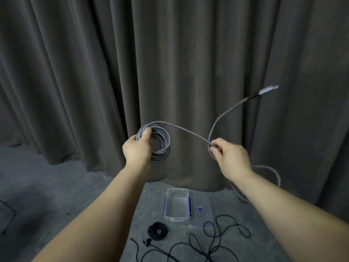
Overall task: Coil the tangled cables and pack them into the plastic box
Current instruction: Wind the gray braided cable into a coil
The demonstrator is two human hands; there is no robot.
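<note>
The left hand (137, 148) grips the grey cable coil (157, 143). The right hand (229, 157) pinches the free run, and the connector (268, 90) stands above it. Coiling is nearly complete. Next requirement: lay the tail onto the coil, then lower it to the plastic box (177, 205) below both hands.

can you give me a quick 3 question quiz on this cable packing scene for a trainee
1. True or false: the plastic box already holds a coiled cable.
2. Which hand grips the grey braided coil? A) left hand B) right hand C) neither
3. Fill in: the loose black cable lies on the ____, partly over the lid.

Key
1. False, the box is empty.
2. A; the right hand pinches the free run toward the plug.
3. Floor; a small black coil lies nearby.
</note>
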